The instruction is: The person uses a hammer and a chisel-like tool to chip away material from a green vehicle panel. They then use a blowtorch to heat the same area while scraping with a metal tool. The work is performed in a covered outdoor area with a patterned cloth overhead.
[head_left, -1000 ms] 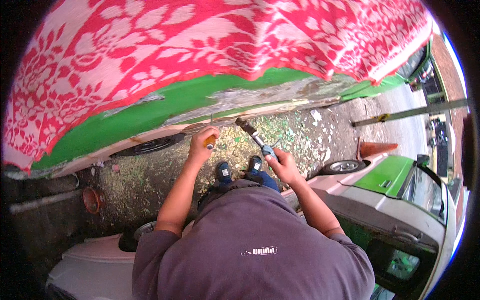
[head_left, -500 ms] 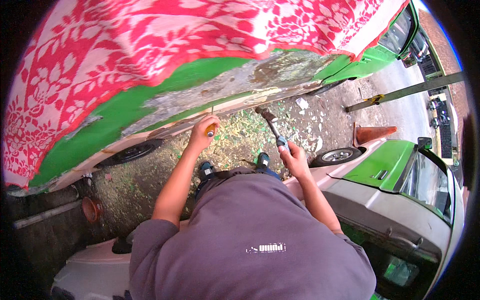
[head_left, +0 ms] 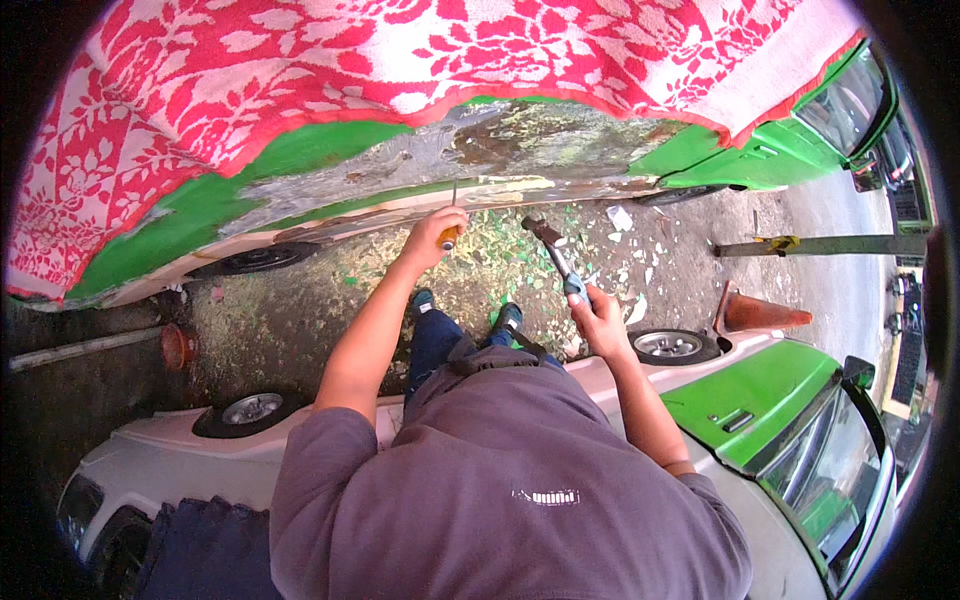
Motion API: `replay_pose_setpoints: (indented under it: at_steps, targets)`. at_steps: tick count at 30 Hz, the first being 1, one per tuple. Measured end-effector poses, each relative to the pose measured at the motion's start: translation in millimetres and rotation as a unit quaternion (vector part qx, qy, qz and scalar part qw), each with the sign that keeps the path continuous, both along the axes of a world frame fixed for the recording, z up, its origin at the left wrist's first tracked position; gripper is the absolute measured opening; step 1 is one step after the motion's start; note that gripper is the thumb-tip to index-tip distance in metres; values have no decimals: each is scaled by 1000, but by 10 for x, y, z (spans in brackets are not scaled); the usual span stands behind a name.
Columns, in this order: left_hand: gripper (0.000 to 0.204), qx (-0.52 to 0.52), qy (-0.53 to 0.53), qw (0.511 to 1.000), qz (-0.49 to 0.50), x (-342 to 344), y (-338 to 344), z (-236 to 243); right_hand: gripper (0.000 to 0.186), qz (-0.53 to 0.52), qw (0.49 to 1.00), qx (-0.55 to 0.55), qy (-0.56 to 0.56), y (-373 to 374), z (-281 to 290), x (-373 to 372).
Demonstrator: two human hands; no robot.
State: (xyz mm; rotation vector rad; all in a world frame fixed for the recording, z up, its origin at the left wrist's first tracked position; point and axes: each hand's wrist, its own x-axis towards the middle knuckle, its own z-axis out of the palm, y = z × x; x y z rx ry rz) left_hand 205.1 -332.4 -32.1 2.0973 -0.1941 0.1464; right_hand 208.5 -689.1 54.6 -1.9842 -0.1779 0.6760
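In front of me runs the side of a green car (head_left: 790,150), its lower panel (head_left: 400,160) stripped to grey and brown in rough patches. My left hand (head_left: 428,236) is closed around the yellow-orange handle of a screwdriver-like tool (head_left: 449,238). Its thin metal shaft points at the panel's lower edge; whether the tip touches cannot be told. Further right, my right hand (head_left: 602,322) grips a hammer (head_left: 560,262) by its blue-wrapped handle. The hammer's head is raised, apart from both the tool and the panel.
A red and white floral cloth (head_left: 300,70) drapes over the green car. Paint flakes (head_left: 380,290) litter the ground. Close behind me stands a second green and white vehicle (head_left: 720,400). An orange cone (head_left: 760,312) and a post (head_left: 830,245) are at right, a reddish pot (head_left: 178,346) at left.
My view has shifted and turned a little, showing more of the vehicle behind me. Both hands keep their tools, and the left has moved slightly right and up in the picture.
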Motion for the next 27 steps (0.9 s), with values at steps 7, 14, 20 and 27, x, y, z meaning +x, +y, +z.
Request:
replay_pose_setpoints:
  at_steps: [7,14,20,27]
  targets:
    - [32,67,24,997,-1,113,-65,-3,40,28,1000,-9,-1,-118,-97,186]
    - [38,157,23,987,19,22,-261,-98,38,31,999,-6,-8,-123,-69,235]
    - [34,239,-16,971,-17,75,-348,-193,38,40,999,-12,-7,-147,-163,262]
    - [17,274,-11,961,-44,123,-407,-176,39,24,1000,-11,-2,-157,-207,224]
